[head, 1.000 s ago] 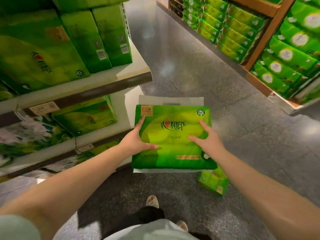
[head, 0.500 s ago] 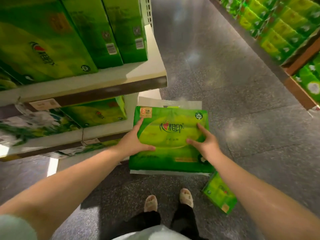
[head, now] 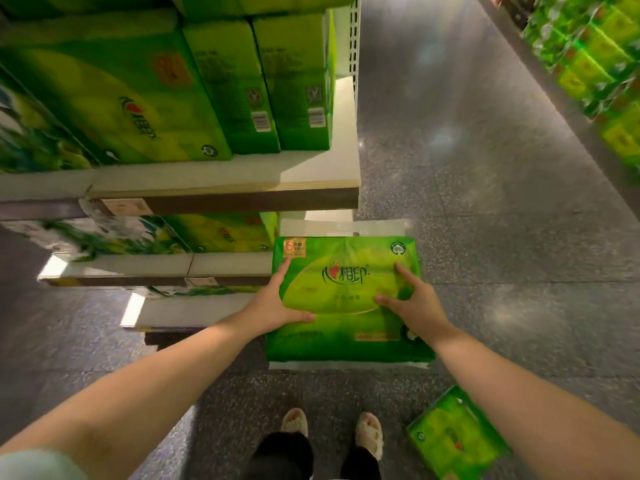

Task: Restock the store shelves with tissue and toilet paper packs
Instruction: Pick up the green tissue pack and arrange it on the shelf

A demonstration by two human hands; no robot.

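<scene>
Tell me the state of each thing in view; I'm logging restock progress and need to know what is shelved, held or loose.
Held tissue pack: off the shelf, flat, label up, carried in a two-handed grip.
Left hand: grips the pack's left edge.
Right hand: grips its right side.
Floor pack: lying loose on the floor.
Upper shelf: stocked, bare strip at its right end.
Lower shelf: partly stocked.

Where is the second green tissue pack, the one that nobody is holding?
In the head view the loose green tissue pack lies on the floor at lower right, beside the person's right foot and partly under the right forearm.
</scene>
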